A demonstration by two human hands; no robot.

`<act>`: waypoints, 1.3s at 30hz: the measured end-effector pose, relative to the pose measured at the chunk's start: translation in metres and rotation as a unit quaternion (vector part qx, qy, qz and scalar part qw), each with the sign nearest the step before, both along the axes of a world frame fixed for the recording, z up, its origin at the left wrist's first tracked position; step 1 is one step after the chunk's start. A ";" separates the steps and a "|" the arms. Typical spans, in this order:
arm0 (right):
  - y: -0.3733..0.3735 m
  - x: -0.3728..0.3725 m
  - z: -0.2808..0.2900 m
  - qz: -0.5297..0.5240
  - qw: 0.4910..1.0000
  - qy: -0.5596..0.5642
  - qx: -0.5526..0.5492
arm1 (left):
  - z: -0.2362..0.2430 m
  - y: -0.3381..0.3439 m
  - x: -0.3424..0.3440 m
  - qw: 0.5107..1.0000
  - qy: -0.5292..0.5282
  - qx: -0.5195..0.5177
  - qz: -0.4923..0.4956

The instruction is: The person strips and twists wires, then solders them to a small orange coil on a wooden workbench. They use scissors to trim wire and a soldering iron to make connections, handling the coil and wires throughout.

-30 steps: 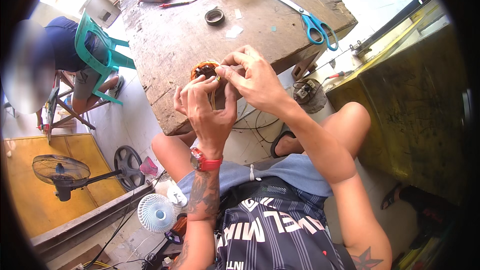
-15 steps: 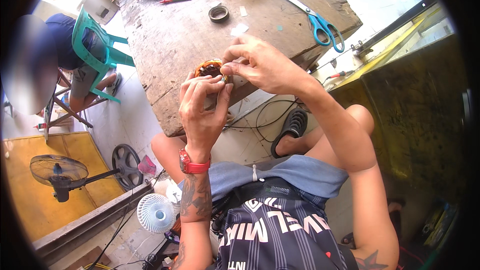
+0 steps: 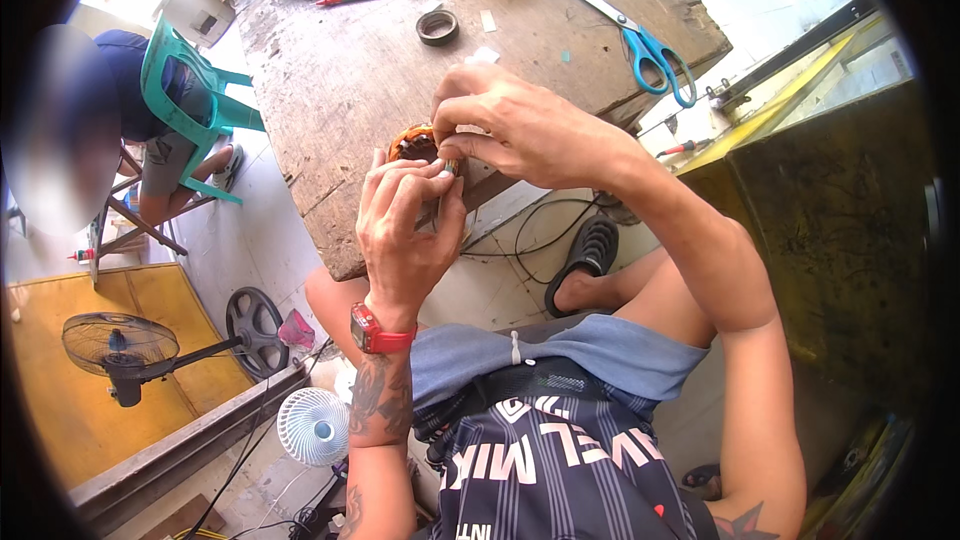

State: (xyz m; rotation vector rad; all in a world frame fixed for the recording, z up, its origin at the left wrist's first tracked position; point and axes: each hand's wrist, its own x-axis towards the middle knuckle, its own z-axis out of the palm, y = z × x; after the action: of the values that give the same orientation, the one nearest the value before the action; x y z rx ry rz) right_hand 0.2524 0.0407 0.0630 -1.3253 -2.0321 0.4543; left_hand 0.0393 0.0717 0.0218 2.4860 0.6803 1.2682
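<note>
Near the centre of the frame, a small ring of wound orange wire [image 3: 403, 144] rests by the near edge of a worn wooden table [image 3: 330, 100]. The left hand [image 3: 402, 215] is at its lower side, thumb and fingers curled close together; the right hand [image 3: 520, 130] bends over its right side, thumb and forefinger drawn close. The fingers cover the contact, so what either hand has hold of, and how firmly, cannot be told.

The step in hand looks like fine fingertip work on the ring's edge, which calls for a steady ring and small, careful finger movements. A roll of dark tape [image 3: 438, 40] lies above the hands, blue-handled scissors [image 3: 628, 24] at upper right.
</note>
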 end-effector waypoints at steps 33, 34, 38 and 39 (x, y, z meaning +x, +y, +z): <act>-0.001 0.002 -0.015 -0.003 0.959 0.211 -0.191 | -0.003 0.005 0.003 0.997 -0.048 -0.059 -0.011; -0.001 0.003 -0.015 -0.009 0.956 0.211 -0.202 | -0.003 0.005 0.002 0.997 -0.048 -0.062 -0.014; 0.000 0.002 -0.014 -0.001 0.955 0.213 -0.207 | -0.001 0.005 0.000 0.997 -0.041 -0.066 -0.018; 0.000 0.002 -0.014 -0.008 0.954 0.206 -0.219 | 0.000 0.004 0.000 0.997 -0.040 -0.068 -0.018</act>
State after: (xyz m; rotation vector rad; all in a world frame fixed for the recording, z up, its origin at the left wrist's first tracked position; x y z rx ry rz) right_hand 0.2542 0.0411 0.0494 -1.3526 -1.6221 1.1255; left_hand 0.0392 0.0761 0.0215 2.3151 0.6763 1.2563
